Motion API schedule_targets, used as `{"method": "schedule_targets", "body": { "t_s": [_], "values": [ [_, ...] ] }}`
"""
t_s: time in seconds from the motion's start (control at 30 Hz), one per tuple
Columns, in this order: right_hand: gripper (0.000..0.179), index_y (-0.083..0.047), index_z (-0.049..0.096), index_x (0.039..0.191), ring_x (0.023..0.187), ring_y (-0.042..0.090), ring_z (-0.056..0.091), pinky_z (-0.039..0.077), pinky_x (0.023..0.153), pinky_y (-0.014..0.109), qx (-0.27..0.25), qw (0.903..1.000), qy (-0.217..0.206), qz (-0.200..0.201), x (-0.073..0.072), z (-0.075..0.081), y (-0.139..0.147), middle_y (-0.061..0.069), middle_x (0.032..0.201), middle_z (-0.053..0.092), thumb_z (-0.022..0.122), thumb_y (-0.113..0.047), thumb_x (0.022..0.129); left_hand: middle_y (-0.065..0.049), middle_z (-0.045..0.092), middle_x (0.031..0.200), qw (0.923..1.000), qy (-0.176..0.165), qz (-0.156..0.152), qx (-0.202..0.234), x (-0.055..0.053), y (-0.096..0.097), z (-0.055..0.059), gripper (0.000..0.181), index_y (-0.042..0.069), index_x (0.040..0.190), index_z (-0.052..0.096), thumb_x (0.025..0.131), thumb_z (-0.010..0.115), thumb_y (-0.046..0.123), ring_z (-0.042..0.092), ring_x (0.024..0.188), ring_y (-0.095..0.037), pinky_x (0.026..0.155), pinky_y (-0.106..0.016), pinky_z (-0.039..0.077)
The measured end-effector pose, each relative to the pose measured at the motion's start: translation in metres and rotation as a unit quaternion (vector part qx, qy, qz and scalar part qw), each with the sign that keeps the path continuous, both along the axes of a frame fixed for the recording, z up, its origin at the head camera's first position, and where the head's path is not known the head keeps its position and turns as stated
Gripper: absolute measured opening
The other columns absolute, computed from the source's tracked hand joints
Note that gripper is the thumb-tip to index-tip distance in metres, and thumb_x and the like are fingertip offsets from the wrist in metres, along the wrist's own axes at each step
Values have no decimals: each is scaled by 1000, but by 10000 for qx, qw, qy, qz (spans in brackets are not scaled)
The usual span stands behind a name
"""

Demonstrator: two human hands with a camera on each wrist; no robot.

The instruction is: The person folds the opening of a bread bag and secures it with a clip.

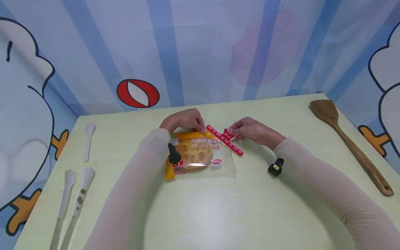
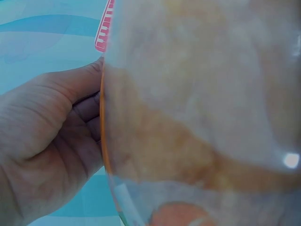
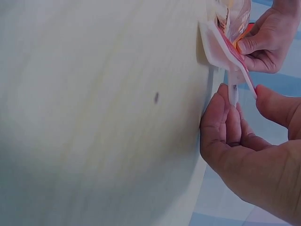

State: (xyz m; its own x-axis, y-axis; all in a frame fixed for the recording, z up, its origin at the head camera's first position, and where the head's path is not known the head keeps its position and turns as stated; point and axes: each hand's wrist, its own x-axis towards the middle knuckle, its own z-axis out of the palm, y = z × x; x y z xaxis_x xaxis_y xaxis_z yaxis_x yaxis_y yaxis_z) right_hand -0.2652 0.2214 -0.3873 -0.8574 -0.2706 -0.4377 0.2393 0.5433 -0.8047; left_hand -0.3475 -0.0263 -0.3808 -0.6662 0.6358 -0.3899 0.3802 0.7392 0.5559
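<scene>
A clear and orange bag of bread point(image 1: 195, 156) lies in the middle of the table. My left hand point(image 1: 187, 119) pinches its far orange edge between thumb and fingers, and the left wrist view shows the wrapper point(image 2: 155, 141) close up. A red bag clip point(image 1: 224, 140) with a piano-key pattern slants across the bag's far right corner. My right hand point(image 1: 254, 131) squeezes the clip's tab. In the right wrist view, thumb and fingers press the two handles of the clip point(image 3: 221, 47) and its jaws stand apart beside the bag.
On the left of the pale table point(image 1: 212, 215) lie a small white spoon point(image 1: 88, 142) and two long utensils with white handles point(image 1: 64, 198). A wooden spatula point(image 1: 353, 146) lies along the right side. A patterned cloth backdrop point(image 1: 206, 52) rises behind the table.
</scene>
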Motion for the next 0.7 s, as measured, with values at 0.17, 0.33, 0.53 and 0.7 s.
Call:
{"method": "schedule_targets", "body": {
  "t_s": [0.17, 0.33, 0.53, 0.7],
  "values": [
    [40, 7, 54, 137, 107, 22, 59, 53, 90, 30, 3, 9999, -114, 29, -2, -1, 1, 19, 132, 57, 54, -17, 105, -3, 69, 82, 10000, 26, -32, 1, 1, 0, 1, 20, 7, 100, 80, 96, 70, 24, 56, 74, -16, 72, -23, 46],
    [43, 5, 54, 139, 106, 20, 60, 55, 89, 28, -13, 9996, -280, 67, -5, -3, 3, 19, 134, 57, 56, -19, 104, -5, 72, 89, 10000, -29, 75, -4, 3, -1, -1, 21, 8, 103, 80, 96, 70, 25, 58, 79, -16, 74, -22, 48],
    [39, 2, 61, 134, 98, 19, 64, 56, 84, 28, 498, 9983, 154, 253, -9, -6, 7, 17, 127, 64, 59, -22, 103, -5, 72, 92, 9999, 96, 75, -92, 3, -3, -1, 23, 9, 105, 80, 96, 70, 27, 58, 81, -17, 75, -23, 48],
    [40, -2, 65, 131, 96, 20, 63, 53, 82, 29, 872, 9940, 514, 410, -7, -9, 12, 13, 120, 69, 62, -28, 101, -2, 66, 80, 9995, 147, 141, -241, 3, -8, -3, 24, 9, 99, 79, 97, 68, 31, 55, 77, -17, 71, -24, 45]
  ]
}}
